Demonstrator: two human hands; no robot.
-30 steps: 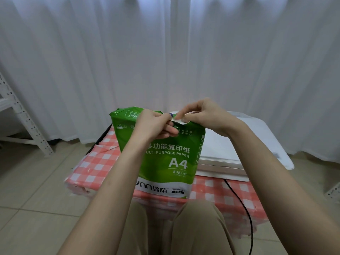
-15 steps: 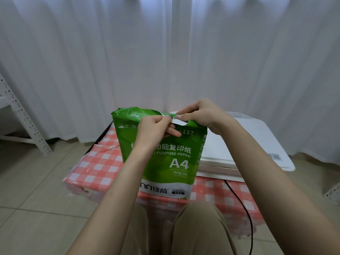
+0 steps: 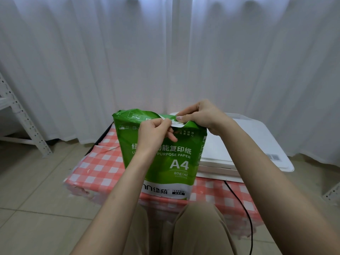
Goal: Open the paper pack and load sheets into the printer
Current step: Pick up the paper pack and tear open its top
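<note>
A green A4 paper pack [image 3: 176, 162] stands upright on the red-checked table [image 3: 103, 166] in front of me. My left hand [image 3: 154, 133] pinches the wrapper at the pack's top edge, left of a small tear that shows white. Right of that tear, my right hand [image 3: 200, 115] pinches the top flap between thumb and fingers. The white printer [image 3: 244, 148] lies flat behind the pack to the right, lid closed, partly hidden by my right forearm.
A black cable [image 3: 242, 208] runs from the printer down the table's front. White curtains [image 3: 165, 52] hang close behind the table. A white metal rack [image 3: 22, 118] stands at the left. My knees [image 3: 195, 229] are against the table's front edge.
The tear at the top of the wrapper has widened a little as my hands pulled apart. The pack stays upright in the same place.
</note>
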